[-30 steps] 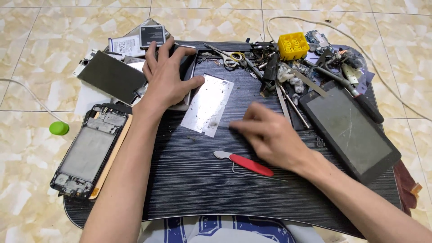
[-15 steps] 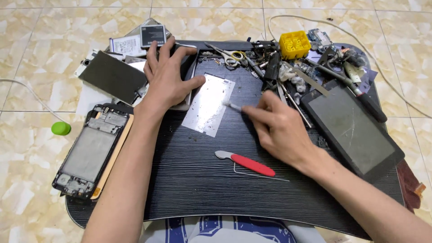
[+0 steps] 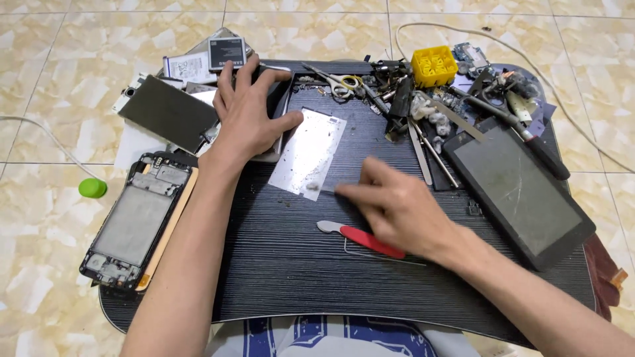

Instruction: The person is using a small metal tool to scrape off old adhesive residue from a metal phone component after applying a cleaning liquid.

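Left hand (image 3: pixel 248 119) flat, fingers spread, pressing phone on dark worktop (image 3: pixel 284 264), right hand (image 3: pixel 397 208) pinching thin tool w/ tip on silvery sheet (image 3: pixel 309 158), red-handled pry tool (image 3: pixel 360 238) just beside.

Under my hands the surface (image 3: pixel 278 264) looks like dark laminate with a fine, matt wood-grain ribbing, and the thin sheet (image 3: pixel 309 157) on it is shiny, foil-like metal flecked with dirt. I see a glossy, scratched glass face on the tablet (image 3: pixel 519 188), smooth red plastic on the pry tool (image 3: pixel 367 239), bright yellow plastic on the small box (image 3: pixel 434 65), and polished marble-patterned tile on the floor (image 3: pixel 46 218).
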